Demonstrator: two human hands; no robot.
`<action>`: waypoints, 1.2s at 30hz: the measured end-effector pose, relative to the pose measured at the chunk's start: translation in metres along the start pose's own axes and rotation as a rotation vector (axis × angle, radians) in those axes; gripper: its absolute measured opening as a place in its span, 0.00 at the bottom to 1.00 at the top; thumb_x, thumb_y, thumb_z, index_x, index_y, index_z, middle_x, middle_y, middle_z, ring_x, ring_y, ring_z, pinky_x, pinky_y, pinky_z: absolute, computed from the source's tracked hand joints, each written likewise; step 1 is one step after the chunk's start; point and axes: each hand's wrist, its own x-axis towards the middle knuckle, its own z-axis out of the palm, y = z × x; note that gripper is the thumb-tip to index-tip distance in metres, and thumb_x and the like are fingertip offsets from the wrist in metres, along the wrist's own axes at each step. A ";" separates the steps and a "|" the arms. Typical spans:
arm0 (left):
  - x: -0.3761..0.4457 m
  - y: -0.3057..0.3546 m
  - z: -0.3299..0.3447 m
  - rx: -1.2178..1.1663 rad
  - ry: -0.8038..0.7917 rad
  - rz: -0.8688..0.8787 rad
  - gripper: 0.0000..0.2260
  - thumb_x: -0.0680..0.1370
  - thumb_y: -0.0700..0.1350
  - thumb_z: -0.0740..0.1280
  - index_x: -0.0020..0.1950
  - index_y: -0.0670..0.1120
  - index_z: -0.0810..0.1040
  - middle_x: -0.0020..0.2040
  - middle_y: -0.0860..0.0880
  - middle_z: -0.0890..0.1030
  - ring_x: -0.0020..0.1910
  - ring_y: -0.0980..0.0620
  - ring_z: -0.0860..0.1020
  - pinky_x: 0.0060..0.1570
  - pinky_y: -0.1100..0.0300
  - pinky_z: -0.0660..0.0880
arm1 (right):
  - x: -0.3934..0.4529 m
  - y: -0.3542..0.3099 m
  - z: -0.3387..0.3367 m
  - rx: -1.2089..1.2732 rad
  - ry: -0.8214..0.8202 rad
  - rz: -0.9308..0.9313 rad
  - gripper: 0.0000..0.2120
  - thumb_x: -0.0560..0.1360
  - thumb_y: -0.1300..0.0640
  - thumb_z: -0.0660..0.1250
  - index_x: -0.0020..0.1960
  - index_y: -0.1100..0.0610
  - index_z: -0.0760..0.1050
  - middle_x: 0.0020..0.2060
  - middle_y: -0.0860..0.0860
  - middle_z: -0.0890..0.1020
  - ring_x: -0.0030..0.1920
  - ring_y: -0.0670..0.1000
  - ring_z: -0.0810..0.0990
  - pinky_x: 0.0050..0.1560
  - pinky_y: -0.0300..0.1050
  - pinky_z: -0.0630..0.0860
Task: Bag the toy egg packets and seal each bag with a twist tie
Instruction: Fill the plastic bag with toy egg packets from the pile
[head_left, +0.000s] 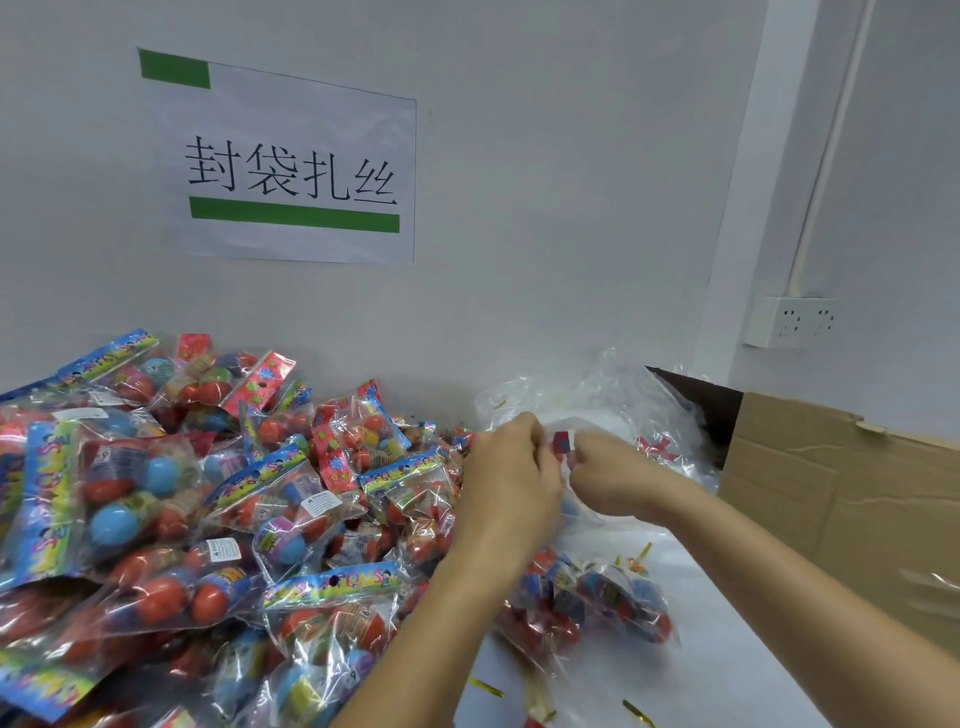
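While a heap of toy egg packets (218, 519) spreads across the left side of the tabletop (701, 675), piled up against the wall, both bare forearms reach in from the lower right and meet over the middle. Above the heap, a paper sign (291, 166) with green bars is fixed to the wall.

Moving right, the left hand (511, 467) is raised at the edge of the heap, back toward us, fingers curled tight and pinching the top of a clear bag (576, 512). Just beside it, nearly touching, the right hand (610, 475) is curled the same way, thumb and fingertips nipping a small red and blue piece (562, 441) at the bag's top. I cannot tell whether that piece is a twist tie or a packet header.

Below the wrists, a filled bag (587, 608) lies on the tabletop, with gold twist ties (485, 687) scattered near it. Behind the hands is a crumpled stack of clear bags (597, 400). Further right stands an open cardboard box (841, 499), with a wall socket (792, 321) above it.
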 end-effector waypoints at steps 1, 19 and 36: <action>0.003 -0.001 -0.002 -0.070 0.001 -0.021 0.07 0.80 0.42 0.63 0.45 0.44 0.78 0.39 0.45 0.81 0.38 0.46 0.80 0.43 0.48 0.78 | -0.004 -0.004 -0.003 -0.126 -0.058 0.003 0.13 0.76 0.70 0.55 0.37 0.58 0.67 0.33 0.51 0.71 0.32 0.46 0.68 0.30 0.34 0.65; 0.025 -0.028 -0.045 -0.423 0.019 -0.309 0.04 0.82 0.40 0.65 0.49 0.42 0.78 0.39 0.43 0.85 0.31 0.50 0.85 0.36 0.56 0.83 | 0.016 0.037 0.008 -0.097 0.401 -0.108 0.19 0.74 0.48 0.73 0.62 0.45 0.71 0.50 0.46 0.76 0.49 0.48 0.77 0.47 0.43 0.71; 0.037 -0.034 -0.082 -0.453 0.176 -0.214 0.09 0.82 0.42 0.63 0.44 0.44 0.80 0.37 0.51 0.85 0.31 0.53 0.83 0.30 0.58 0.79 | 0.052 -0.025 -0.008 0.165 0.815 -0.294 0.05 0.73 0.59 0.73 0.46 0.53 0.87 0.39 0.44 0.86 0.44 0.43 0.83 0.47 0.31 0.74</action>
